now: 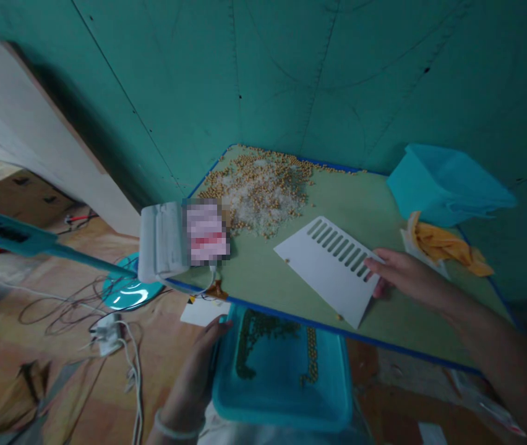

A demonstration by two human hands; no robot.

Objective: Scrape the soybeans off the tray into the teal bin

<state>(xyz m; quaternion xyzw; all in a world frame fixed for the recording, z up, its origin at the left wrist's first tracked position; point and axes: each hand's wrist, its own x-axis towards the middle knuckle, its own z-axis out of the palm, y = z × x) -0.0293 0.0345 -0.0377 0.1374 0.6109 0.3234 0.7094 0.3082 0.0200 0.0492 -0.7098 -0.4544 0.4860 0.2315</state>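
My right hand (398,272) grips the right end of a flat white board with a row of slots (319,266), thumb on top and fingers curled below. The board is over the table, with a few yellow beans at its lower edge. My left hand (198,358) holds the left side of a blue plastic tray (286,402) below the table's front edge. Inside the tray are small green beans (268,324) along the far and left sides, and yellow beans (312,355) at the right. A pile of yellow beans mixed with whitish grains (268,191) lies on the table.
On the pale green table (351,191) stand a grey device (164,241) at left and a blue fabric bin (449,185) at right, beside an orange cloth (449,247). A green wall (291,80) rises behind. Cables and a power strip (108,334) lie on the floor.
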